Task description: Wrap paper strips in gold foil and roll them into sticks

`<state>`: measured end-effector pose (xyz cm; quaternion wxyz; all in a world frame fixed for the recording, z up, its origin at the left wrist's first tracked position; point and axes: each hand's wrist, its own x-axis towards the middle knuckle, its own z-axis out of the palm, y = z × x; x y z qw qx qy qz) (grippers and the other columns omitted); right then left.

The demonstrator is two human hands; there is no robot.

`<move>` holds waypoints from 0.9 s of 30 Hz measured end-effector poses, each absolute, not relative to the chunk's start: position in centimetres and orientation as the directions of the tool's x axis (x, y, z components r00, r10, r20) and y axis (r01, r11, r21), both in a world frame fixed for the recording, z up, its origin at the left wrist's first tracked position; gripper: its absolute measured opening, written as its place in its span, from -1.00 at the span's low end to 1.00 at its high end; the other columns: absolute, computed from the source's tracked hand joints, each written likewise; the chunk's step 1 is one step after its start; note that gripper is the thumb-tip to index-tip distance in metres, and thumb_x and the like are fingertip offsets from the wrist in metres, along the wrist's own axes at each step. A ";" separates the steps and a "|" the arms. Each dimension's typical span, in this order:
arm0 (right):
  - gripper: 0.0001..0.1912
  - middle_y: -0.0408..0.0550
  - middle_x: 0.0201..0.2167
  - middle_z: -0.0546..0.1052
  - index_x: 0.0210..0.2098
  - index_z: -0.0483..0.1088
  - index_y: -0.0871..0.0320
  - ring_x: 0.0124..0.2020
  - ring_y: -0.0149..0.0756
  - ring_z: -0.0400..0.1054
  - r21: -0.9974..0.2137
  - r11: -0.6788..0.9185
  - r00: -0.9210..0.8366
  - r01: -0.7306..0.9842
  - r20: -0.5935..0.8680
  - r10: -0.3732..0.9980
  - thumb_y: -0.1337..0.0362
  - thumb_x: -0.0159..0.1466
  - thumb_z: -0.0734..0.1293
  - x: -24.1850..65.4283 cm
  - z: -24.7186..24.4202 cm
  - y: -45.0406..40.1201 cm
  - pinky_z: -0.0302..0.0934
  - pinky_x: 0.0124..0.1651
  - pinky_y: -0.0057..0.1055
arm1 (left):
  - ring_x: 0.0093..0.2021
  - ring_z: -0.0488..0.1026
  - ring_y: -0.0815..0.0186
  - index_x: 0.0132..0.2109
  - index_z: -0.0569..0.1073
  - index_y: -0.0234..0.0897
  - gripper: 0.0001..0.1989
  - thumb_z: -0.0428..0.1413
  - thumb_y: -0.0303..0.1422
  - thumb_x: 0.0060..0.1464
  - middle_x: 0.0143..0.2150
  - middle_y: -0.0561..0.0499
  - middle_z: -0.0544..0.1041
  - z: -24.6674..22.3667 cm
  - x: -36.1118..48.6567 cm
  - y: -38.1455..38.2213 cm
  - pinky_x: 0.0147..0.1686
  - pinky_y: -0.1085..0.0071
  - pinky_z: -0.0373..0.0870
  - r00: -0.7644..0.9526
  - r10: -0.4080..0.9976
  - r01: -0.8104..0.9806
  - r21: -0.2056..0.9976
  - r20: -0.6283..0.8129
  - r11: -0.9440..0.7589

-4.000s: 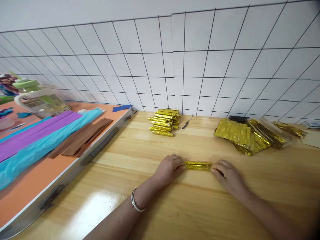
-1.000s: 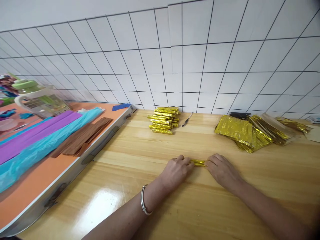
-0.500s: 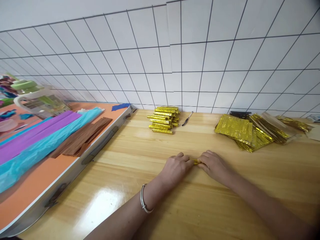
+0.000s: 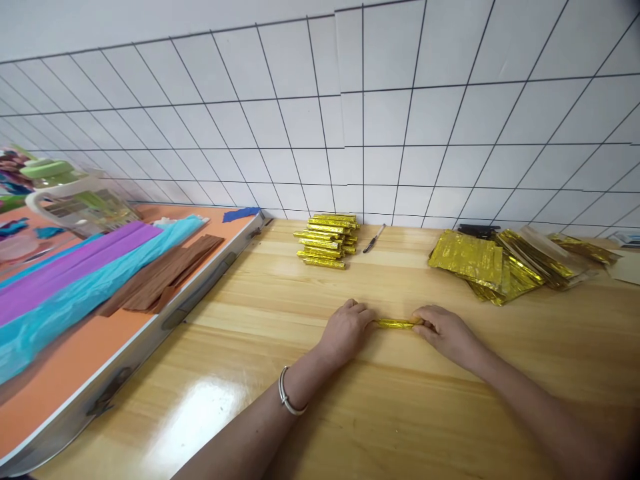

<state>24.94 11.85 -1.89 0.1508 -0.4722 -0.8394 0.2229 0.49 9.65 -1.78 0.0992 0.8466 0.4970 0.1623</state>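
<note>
A slim gold foil roll (image 4: pixel 394 324) lies low over the wooden table, stretched between my two hands. Its left end is gripped by my left hand (image 4: pixel 349 331), whose fingers are closed and which wears a silver bangle at the wrist. My right hand (image 4: pixel 447 334) pinches the other end between thumb and fingers. Beyond them, near the wall, sits a stack of similar gold foil rolls (image 4: pixel 327 241). To the right is a pile of flat gold foil sheets (image 4: pixel 467 260).
A pen (image 4: pixel 374 239) lies beside the stacked rolls. On the left, a raised orange board (image 4: pixel 130 347) carries purple crepe paper (image 4: pixel 85 260), turquoise crepe paper (image 4: pixel 100 300), brown strips (image 4: pixel 170 273) and a clear container with a green lid (image 4: pixel 53 172). A tiled wall (image 4: pixel 390 120) closes the back.
My hands have moved apart, the right one to the right and the left slightly leftward. More of the gold foil roll now shows between them.
</note>
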 end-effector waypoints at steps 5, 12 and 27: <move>-0.87 -0.14 -0.41 0.46 -0.35 0.38 0.10 -0.35 -0.31 0.30 -0.567 0.360 -0.452 0.741 -0.025 0.892 0.26 0.19 0.20 25.1 -1.4 11.8 0.09 -0.34 -0.44 | -0.25 0.30 0.30 -0.30 0.41 -0.25 -0.82 -0.04 -0.30 0.18 -0.36 0.01 0.43 -2.2 0.4 10.0 -0.25 0.44 0.26 0.399 0.900 0.812 0.388 0.175 -0.436; -0.86 -0.13 -0.41 0.45 -0.37 0.35 0.10 -0.36 -0.31 0.30 -0.514 0.322 -0.410 0.795 -0.065 0.910 0.25 0.20 0.17 24.4 -0.8 11.6 0.06 -0.37 -0.46 | -0.28 0.34 0.32 -0.32 0.37 -0.25 -0.82 -0.03 -0.26 0.16 -0.32 0.01 0.42 -2.3 0.5 10.0 -0.31 0.46 0.23 0.307 0.941 0.868 0.363 0.144 -0.339; -0.93 -0.11 -0.41 0.41 -0.40 0.28 0.11 -0.38 -0.33 0.28 -0.410 0.352 -0.393 0.842 -0.018 0.919 0.27 0.19 0.21 24.7 -1.5 11.8 0.07 -0.37 -0.45 | -0.33 0.35 0.33 -0.32 0.32 -0.24 -0.89 0.03 -0.30 0.08 -0.31 0.03 0.38 -1.4 0.0 10.7 -0.36 0.45 0.24 0.345 0.938 0.854 0.399 0.048 -0.334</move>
